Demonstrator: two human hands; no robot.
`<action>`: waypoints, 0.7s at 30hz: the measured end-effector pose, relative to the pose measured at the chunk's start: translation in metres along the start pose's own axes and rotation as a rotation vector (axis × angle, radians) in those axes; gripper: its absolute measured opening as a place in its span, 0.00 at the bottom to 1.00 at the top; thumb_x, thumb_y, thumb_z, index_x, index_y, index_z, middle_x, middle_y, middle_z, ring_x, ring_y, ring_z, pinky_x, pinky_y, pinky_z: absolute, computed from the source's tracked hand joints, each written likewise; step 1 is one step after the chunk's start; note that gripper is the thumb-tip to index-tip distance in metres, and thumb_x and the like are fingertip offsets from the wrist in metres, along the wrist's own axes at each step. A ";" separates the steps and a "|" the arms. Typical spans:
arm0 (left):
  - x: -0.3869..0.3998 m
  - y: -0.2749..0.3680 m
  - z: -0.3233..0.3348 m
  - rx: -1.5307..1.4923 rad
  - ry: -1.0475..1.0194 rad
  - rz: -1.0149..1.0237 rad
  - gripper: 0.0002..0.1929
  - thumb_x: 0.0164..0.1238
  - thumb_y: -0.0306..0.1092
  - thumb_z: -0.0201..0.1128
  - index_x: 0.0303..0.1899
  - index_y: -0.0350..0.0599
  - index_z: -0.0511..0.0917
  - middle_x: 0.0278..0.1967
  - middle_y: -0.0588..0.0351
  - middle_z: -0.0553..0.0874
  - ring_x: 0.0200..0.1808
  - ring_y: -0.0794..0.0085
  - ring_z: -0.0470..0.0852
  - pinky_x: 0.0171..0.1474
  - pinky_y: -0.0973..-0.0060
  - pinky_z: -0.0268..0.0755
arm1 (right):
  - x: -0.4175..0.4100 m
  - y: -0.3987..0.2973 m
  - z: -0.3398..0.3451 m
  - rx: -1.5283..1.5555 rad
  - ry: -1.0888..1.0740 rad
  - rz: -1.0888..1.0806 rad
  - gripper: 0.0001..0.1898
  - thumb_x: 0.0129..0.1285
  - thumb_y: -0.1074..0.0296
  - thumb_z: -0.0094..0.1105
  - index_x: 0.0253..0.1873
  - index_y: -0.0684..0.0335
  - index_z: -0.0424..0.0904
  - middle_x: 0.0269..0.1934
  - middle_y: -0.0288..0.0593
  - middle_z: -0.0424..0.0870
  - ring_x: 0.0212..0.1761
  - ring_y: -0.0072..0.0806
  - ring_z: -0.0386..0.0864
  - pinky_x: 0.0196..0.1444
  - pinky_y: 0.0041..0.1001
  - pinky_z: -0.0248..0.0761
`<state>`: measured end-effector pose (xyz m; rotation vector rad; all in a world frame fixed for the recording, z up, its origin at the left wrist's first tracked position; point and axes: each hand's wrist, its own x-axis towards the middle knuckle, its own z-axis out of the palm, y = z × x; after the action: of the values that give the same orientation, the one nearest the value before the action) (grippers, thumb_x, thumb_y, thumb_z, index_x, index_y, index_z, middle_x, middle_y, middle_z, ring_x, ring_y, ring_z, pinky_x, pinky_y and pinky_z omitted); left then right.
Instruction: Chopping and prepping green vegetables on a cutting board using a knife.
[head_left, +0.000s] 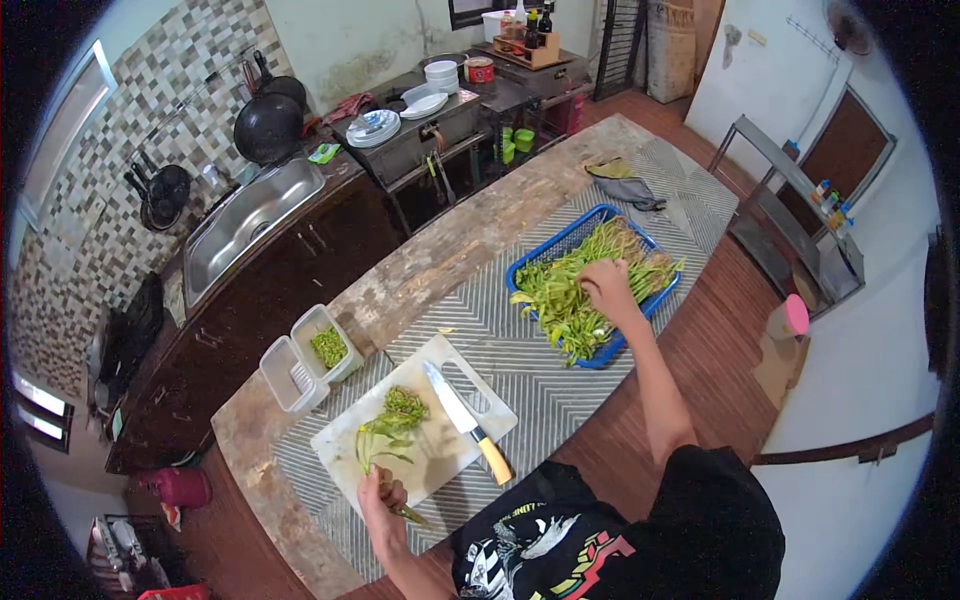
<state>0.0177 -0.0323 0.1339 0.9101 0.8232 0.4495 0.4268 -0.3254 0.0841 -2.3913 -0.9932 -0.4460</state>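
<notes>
My left hand (383, 496) is closed around a few stalks of leafy greens (373, 444), whose leaves reach over the white cutting board (341, 457). Behind those leaves, a small heap of chopped greens (405, 405) rests on the board. A kitchen knife (454, 401) with a yellow handle lies on the right part of the board, its handle past the edge. Farther right, my right hand (606, 286) reaches into a blue plastic basket (514, 279) piled with uncut leafy greens (555, 300). Its fingers bend down at the leaves; whether they grip any is hidden.
Left of the board sit two joined clear plastic containers, one (351, 366) with chopped green pieces. A grey cloth (624, 189) lies beyond the basket on the patterned table cover (517, 379). Across the aisle are a steel sink (255, 217), stacked plates (373, 129) and a stove counter.
</notes>
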 end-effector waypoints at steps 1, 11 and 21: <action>-0.001 -0.001 0.000 -0.018 0.039 0.029 0.17 0.75 0.44 0.57 0.28 0.52 0.63 0.20 0.68 0.58 0.16 0.83 0.53 0.20 0.79 0.43 | 0.005 -0.005 -0.007 0.064 0.081 0.015 0.03 0.58 0.74 0.62 0.37 0.59 0.81 0.37 0.37 0.82 0.46 0.35 0.77 0.60 0.40 0.54; 0.002 -0.004 -0.008 -0.084 0.061 0.028 0.16 0.75 0.45 0.59 0.29 0.51 0.67 0.21 0.67 0.61 0.16 0.83 0.54 0.20 0.79 0.43 | 0.057 -0.031 -0.079 0.182 0.432 0.078 0.07 0.60 0.78 0.63 0.43 0.65 0.83 0.39 0.44 0.84 0.39 0.35 0.83 0.47 0.31 0.72; -0.003 -0.005 0.005 -0.099 0.004 0.024 0.11 0.75 0.42 0.58 0.35 0.49 0.70 0.23 0.67 0.64 0.16 0.85 0.55 0.19 0.80 0.44 | 0.111 -0.017 -0.135 0.781 0.370 0.227 0.09 0.66 0.77 0.60 0.50 0.70 0.80 0.39 0.39 0.84 0.41 0.20 0.82 0.45 0.20 0.75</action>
<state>0.0197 -0.0399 0.1325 0.8285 0.7877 0.5083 0.4753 -0.3296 0.2524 -1.6132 -0.5678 -0.3180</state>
